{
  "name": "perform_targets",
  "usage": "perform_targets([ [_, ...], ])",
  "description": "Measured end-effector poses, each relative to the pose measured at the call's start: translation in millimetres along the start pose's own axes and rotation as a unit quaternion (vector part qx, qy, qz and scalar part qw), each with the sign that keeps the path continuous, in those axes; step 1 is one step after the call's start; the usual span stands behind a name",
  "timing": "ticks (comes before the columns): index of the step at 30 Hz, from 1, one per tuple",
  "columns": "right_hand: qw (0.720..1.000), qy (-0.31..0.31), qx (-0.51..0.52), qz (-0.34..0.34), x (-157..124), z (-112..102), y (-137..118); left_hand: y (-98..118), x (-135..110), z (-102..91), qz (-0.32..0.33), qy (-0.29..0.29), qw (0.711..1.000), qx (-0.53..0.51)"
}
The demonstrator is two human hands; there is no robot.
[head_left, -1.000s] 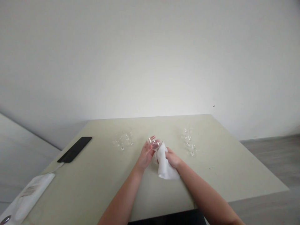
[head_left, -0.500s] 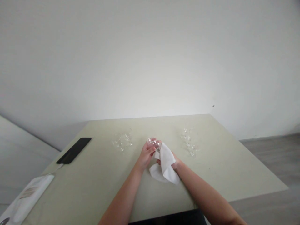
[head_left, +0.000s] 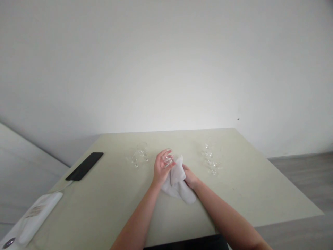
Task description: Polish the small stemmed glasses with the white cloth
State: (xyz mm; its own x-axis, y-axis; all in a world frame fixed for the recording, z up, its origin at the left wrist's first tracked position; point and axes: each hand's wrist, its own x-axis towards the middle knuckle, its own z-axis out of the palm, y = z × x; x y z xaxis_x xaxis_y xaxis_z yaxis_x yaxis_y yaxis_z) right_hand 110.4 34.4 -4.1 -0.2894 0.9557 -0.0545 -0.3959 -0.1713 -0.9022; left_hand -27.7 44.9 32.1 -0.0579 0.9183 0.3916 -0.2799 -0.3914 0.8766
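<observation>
A clear glass [head_left: 168, 158] is in my left hand [head_left: 160, 169], whose fingers curl round its bowl above the table. My right hand [head_left: 190, 177] grips a white cloth [head_left: 179, 175] and presses it against the near side of the glass. The cloth hangs down to the tabletop and hides the lower part of the glass and some of the right fingers. To the left stand several clear stemmed glasses [head_left: 140, 152], and to the right another group of clear glasses [head_left: 211, 159]; their outlines are faint.
At the table's [head_left: 104, 208] left edge lies a black flat device [head_left: 85, 166] with a white cable. Nearer me at that edge is a white packet [head_left: 41, 211]. A pale wall [head_left: 166, 69] rises behind the far edge.
My left hand has turned the glass, and its fingers have spread further round it. The right hand has shifted slightly up and left, and the cloth now covers more of the glass.
</observation>
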Motion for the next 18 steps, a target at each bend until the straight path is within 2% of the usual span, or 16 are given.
perform_targets([
  [3,0.999,-0.007,0.034,0.003,2,4,1,2,-4,3.8,0.024,-0.037,0.997,0.057],
  [5,0.999,0.005,0.039,0.001,5,3,1,3,-5,4.7,0.038,-0.041,0.996,0.076],
  [10,0.999,-0.024,-0.040,-0.011,5,-2,-2,8,-2,0.8,0.045,-0.001,0.996,0.083],
  [12,0.991,-0.089,-0.101,-0.008,2,-4,-4,11,1,-2.1,0.047,0.026,0.995,0.080],
  [14,0.971,-0.190,-0.145,0.019,-1,-7,-6,13,4,-3.1,0.053,0.041,0.994,0.083],
  [16,0.945,-0.278,-0.161,0.057,-5,-9,-7,12,7,0.2,0.043,0.027,0.995,0.089],
  [18,0.922,-0.337,-0.167,0.096,-6,-12,-6,10,13,9.1,0.016,-0.014,0.994,0.107],
])
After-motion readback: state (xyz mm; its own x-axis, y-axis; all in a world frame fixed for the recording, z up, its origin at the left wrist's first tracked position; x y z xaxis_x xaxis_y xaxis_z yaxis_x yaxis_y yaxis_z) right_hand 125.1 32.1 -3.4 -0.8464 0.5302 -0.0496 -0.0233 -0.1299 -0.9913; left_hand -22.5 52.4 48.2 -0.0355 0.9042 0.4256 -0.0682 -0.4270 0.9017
